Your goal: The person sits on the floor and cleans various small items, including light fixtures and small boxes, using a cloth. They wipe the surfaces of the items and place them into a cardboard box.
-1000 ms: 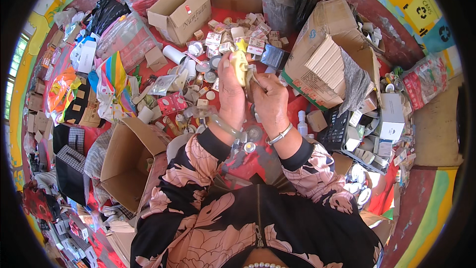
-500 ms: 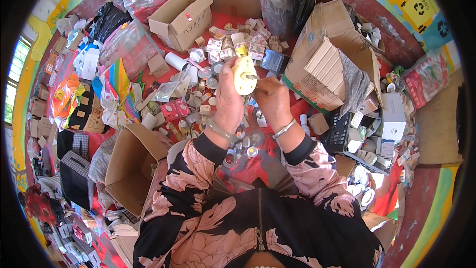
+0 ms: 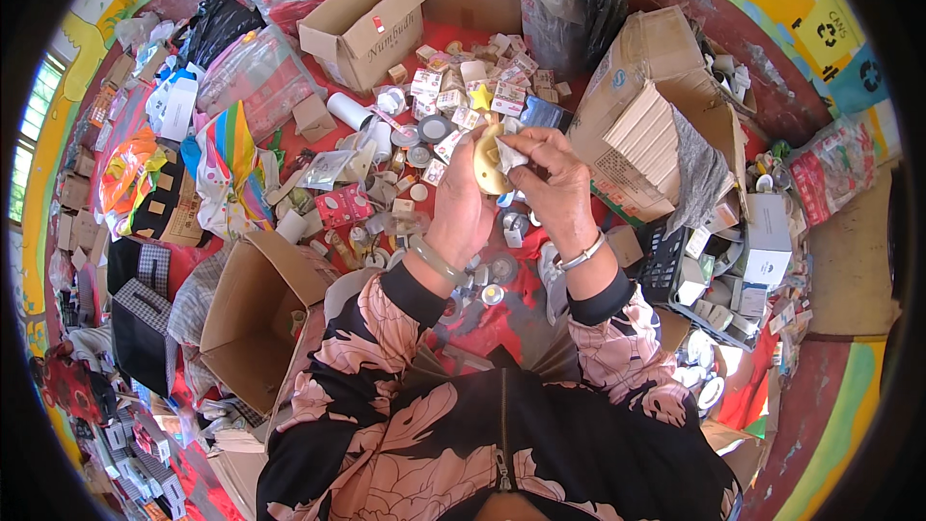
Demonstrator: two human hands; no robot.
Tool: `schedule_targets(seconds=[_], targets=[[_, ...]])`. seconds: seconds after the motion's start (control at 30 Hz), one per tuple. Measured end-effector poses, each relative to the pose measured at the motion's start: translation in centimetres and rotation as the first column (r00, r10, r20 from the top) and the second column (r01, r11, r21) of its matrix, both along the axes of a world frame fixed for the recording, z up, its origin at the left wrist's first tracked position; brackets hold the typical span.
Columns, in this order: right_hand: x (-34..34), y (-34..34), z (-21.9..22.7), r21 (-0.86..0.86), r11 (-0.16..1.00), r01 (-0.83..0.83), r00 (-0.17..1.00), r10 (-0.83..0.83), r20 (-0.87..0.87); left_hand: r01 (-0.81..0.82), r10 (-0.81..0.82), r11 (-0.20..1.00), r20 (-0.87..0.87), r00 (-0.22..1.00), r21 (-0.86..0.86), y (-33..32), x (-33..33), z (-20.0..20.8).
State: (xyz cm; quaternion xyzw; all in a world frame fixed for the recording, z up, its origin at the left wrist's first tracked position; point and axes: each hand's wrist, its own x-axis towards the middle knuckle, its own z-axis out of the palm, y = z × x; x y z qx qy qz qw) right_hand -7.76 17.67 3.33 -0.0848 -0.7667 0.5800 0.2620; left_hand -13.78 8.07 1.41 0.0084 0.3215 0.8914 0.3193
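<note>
My left hand is closed round the edge of a pale yellow round plastic piece, which has small holes in its face. The piece is tilted, so its face shows only in part. Against that face my right hand pinches a small white crumpled scrap, paper or cloth, I cannot tell which. Both hands are raised above the pile of small boxes and round parts. Beyond them a yellow star shows among the boxes.
Cardboard boxes stand at the back, at the right and, open, at the left. A black crate of small boxes is at my right. Plastic bags and a rainbow-striped bag surround the pile.
The yellow piece has tilted from facing me to a slant. My right hand has moved up and right; a white scrap now shows in its fingers where a thin dark bit showed before.
</note>
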Motion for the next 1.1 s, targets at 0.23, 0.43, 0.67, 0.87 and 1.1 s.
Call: schedule_targets(seconds=[0.23,0.43,0.67,0.87,1.1], targets=[[0.0,-0.2,-1.7,-0.333,0.938,-0.098,0.980,0.033,-0.194,0.021,-0.015,0.999,-0.110,0.994,0.050,-0.3,0.5,0.4],[-0.8,-1.7,-3.4,-0.385,0.923,0.023,0.956,-0.133,-0.261,-0.176,0.129,0.981,-0.411,0.902,-0.080,0.3,0.6,-1.4],[-0.3,-2.5,-2.4,-0.564,0.821,0.092,0.976,-0.186,-0.111,-0.520,0.085,0.810,-0.823,0.562,-0.272,0.0,0.7,-0.6],[-1.1,-1.6,-3.7,-0.136,0.968,0.212,0.948,-0.238,-0.213,-0.238,0.180,0.965,-0.384,0.906,-0.110,0.7,0.3,-0.7],[0.2,1.0,-1.6,-0.759,0.651,0.011,0.937,-0.271,-0.219,-0.123,0.117,0.991,0.097,0.988,0.060,0.2,-1.5,-1.9]])
